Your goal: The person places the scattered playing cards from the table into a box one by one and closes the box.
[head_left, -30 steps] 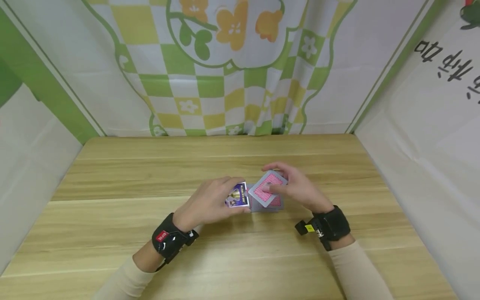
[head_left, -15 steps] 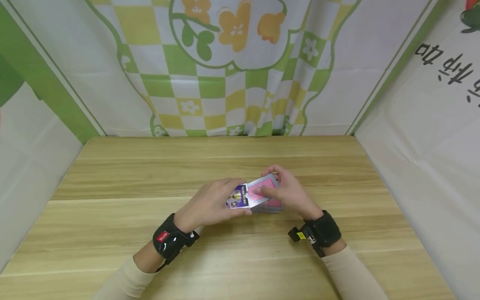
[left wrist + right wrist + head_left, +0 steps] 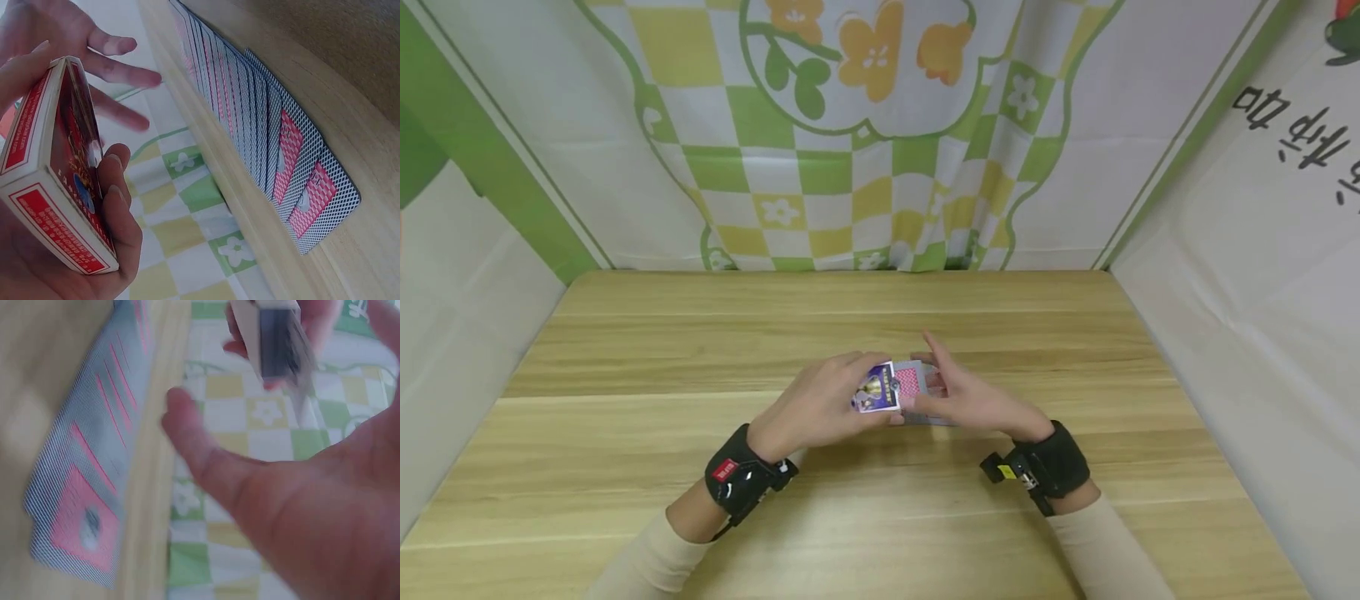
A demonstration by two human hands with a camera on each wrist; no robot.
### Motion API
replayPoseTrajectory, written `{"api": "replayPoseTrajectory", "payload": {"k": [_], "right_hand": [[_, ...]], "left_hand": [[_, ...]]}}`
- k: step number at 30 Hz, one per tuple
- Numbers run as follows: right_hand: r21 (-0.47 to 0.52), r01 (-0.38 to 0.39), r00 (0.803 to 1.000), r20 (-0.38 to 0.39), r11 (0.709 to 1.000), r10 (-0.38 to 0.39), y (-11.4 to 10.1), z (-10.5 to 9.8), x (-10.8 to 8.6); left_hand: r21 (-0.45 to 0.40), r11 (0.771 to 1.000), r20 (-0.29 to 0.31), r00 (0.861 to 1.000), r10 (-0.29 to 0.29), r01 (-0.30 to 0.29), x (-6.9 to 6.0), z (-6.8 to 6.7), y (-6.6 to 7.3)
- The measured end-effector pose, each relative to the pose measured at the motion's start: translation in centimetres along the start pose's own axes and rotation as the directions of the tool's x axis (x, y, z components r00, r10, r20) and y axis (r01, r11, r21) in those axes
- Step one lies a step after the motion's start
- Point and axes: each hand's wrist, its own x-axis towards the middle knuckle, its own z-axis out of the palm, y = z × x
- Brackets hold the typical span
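Observation:
My left hand [image 3: 820, 402] grips a small card box [image 3: 87, 162], its thumb on one side and fingers curled round the other. In the head view the box [image 3: 876, 389] shows a purple and gold face. A spread row of playing cards [image 3: 287, 156], pink-patterned backs up, lies overlapping on the table below the box. Close to the box's right end is my right hand [image 3: 981, 402], fingers spread and apparently holding nothing. The right wrist view shows its thumb [image 3: 194, 437] extended between the card row [image 3: 87, 519] and the box [image 3: 275, 344], whose end looks open, though blurred.
The wooden table [image 3: 700, 333] surrounds the cards. A checked green, yellow and white curtain [image 3: 820, 171] hangs behind its back edge. White sheeting [image 3: 1247, 250] with dark writing covers the right side, and similar pale sheeting [image 3: 467, 267] stands at the left.
The card my right hand pinched has moved left to the box and is no longer in its grip. The right fingers have spread. My left hand and the box have stayed nearly in place.

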Motion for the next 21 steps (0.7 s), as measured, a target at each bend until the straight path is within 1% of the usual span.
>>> {"api": "replayPoseTrajectory", "payload": {"k": [2, 4, 6, 8, 10, 11, 12, 13, 15, 16, 17, 19, 21], "right_hand": [[-0.059, 0.009, 1.0, -0.003, 0.998, -0.009, -0.1, -0.4, -0.4], [-0.127, 0.013, 1.0, 0.015, 0.992, -0.011, -0.5, -0.4, -0.8], [-0.166, 0.054, 0.996, 0.081, 0.985, -0.042, -1.1, 0.0, -1.0], [-0.172, 0.104, 0.984, 0.159, 0.98, -0.077, -1.7, 0.5, -1.1], [-0.169, 0.125, 0.973, 0.212, 0.978, -0.088, -2.0, 1.0, -1.1], [-0.179, 0.139, 0.97, 0.222, 0.974, -0.098, -2.1, 1.0, -1.2], [-0.192, 0.147, 0.972, 0.212, 0.97, -0.106, -2.1, 0.9, -1.1], [-0.208, 0.141, 0.978, 0.184, 0.968, -0.102, -1.9, 0.7, -1.1], [-0.264, 0.123, 0.991, 0.09, 0.956, -0.103, -1.1, -0.2, -0.9], [-0.31, 0.101, 0.995, 0.028, 0.945, -0.097, -0.6, -0.8, -0.9], [-0.359, 0.072, 0.995, -0.035, 0.93, -0.09, -0.1, -1.3, -0.9], [-0.444, -0.009, 0.99, -0.133, 0.896, -0.056, 1.2, -2.2, -0.7], [-0.52, -0.084, 0.983, -0.182, 0.85, -0.014, 2.4, -2.8, -0.6]], "left_hand": [[0.005, 1.0, -0.002, 1.0, -0.005, 0.005, 0.0, 0.0, 0.0], [0.011, 1.0, -0.004, 1.0, -0.008, 0.008, 0.1, 0.0, 0.0], [0.007, 1.0, -0.006, 1.0, -0.009, 0.009, 0.1, 0.0, -0.1], [0.004, 1.0, -0.008, 1.0, -0.001, 0.001, 0.0, -0.1, -0.1], [-0.001, 1.0, -0.009, 1.0, 0.007, -0.007, 0.0, -0.1, -0.2], [-0.005, 1.0, -0.01, 1.0, 0.007, -0.007, 0.1, -0.2, -0.2], [-0.003, 1.0, -0.012, 1.0, 0.007, -0.007, 0.1, -0.2, -0.1], [-0.002, 1.0, -0.012, 1.0, 0.005, -0.005, 0.1, -0.2, -0.2], [-0.001, 1.0, -0.012, 1.0, -0.004, 0.004, 0.1, -0.3, -0.1], [0.001, 1.0, -0.011, 1.0, -0.007, 0.007, 0.1, -0.3, -0.1], [0.006, 1.0, -0.01, 1.0, -0.006, 0.006, 0.1, -0.3, 0.0], [0.015, 1.0, -0.004, 1.0, -0.004, 0.004, 0.1, -0.2, 0.0], [0.015, 1.0, 0.002, 1.0, 0.003, -0.003, 0.0, -0.1, 0.1]]}}
